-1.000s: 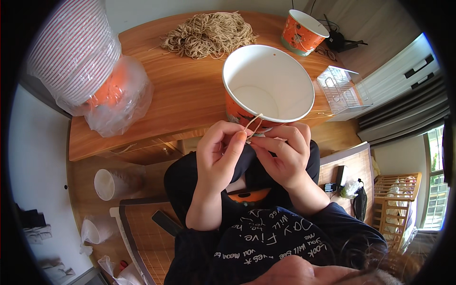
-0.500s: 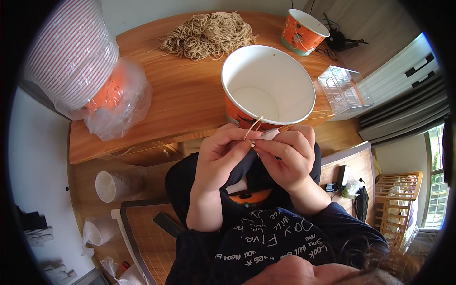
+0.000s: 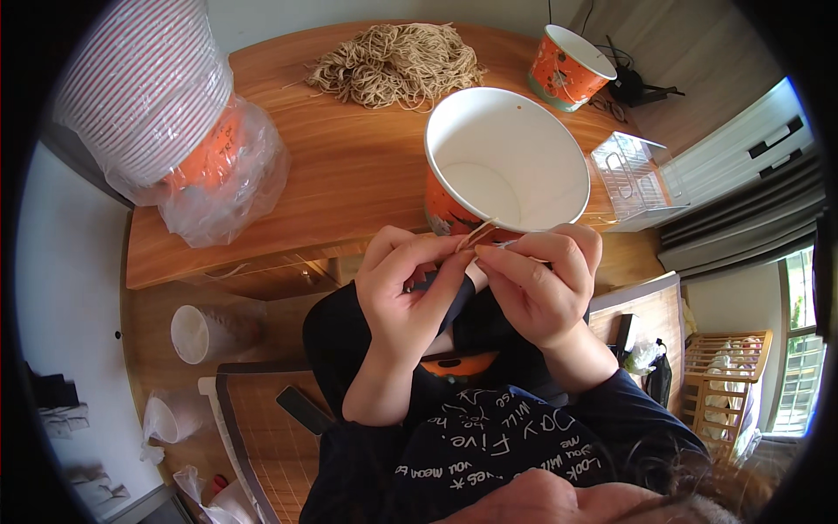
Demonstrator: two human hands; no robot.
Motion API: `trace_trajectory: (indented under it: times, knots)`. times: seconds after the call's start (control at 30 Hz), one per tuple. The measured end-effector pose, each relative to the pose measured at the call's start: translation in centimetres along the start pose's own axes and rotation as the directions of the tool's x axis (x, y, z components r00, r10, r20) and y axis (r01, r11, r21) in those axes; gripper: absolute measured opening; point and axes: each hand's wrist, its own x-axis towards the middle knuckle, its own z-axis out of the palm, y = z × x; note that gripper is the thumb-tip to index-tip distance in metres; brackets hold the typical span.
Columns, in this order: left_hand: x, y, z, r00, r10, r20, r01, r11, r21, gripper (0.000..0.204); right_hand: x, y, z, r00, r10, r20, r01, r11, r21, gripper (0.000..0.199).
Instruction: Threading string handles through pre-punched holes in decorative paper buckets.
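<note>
A large orange paper bucket (image 3: 447, 212) with a white inside stands at the table's near edge, its mouth tipped toward me. From its near rim comes a thin tan cord (image 3: 478, 234). My left hand (image 3: 403, 275) pinches this cord between thumb and forefinger just in front of the rim. Close beside it, my right hand (image 3: 543, 278) is also closed in a pinch at the cord's end; the fingertips of both hands nearly meet. The knot or end between them is too small to make out. A small hole shows in the bucket's far wall.
A heap of tan cord (image 3: 397, 65) lies at the table's back. Behind right stands a smaller-looking orange bucket (image 3: 572, 68), near a clear acrylic box (image 3: 637, 179). Plastic-wrapped stacked buckets (image 3: 144, 87) rise at the left. Below, a phone (image 3: 304, 410) lies on a mat.
Both hands have shifted slightly to the right and the fingertips have drawn closer together on the cord. The cord loop at the rim now lies lower and more slanted.
</note>
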Motion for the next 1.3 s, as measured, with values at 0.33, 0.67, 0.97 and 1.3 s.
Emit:
trace_trajectory:
  times: [0.33, 0.67, 0.97, 1.3]
  knots:
    - [0.1, 0.3, 0.0, 0.974, 0.226, -0.016, -0.219, 0.958, 0.186, 0.023, 2.2, 1.0, -0.7, 0.988, -0.12, 0.098, 0.118, 0.993, 0.026, 0.033]
    - [0.1, 0.7, 0.1, 0.968, 0.249, 0.017, -0.248, 0.948, 0.2, 0.019, 3.1, 1.5, -0.8, 0.966, -0.192, 0.174, 0.175, 0.979, 0.105, 0.031]
    - [0.2, 0.8, 0.1, 0.996, 0.053, 0.07, -0.055, 0.998, 0.019, 0.014, 2.2, 1.8, -1.2, 0.984, -0.179, 0.018, 0.173, 0.967, 0.188, 0.036]
    - [0.2, 1.0, 0.2, 0.993, 0.083, 0.08, -0.086, 0.996, 0.028, 0.013, 2.0, 1.7, -0.3, 0.976, -0.216, 0.016, 0.209, 0.957, 0.203, 0.038]
